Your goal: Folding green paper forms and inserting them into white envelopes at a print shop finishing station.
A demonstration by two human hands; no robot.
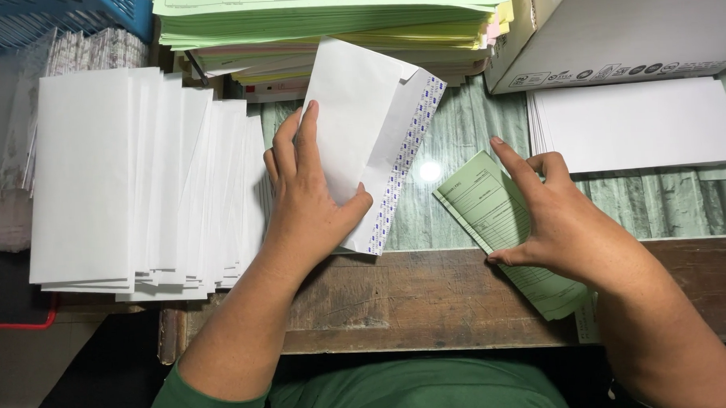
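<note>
My left hand (306, 199) grips a white envelope (358, 116) with its flap open, showing a blue patterned lining along the right edge. The envelope tilts to the right above the desk. My right hand (558, 213) holds a folded light green form (482, 201) by its edges, flat on the desk just right of the envelope. A fanned stack of white envelopes (129, 184) lies to the left of my left hand.
A tall pile of green, yellow and pink paper forms (324, 20) sits at the back. A white cardboard box (622, 26) stands at the back right, with a stack of white envelopes (638, 124) below it. The worn wooden desk edge (431, 302) runs along the front.
</note>
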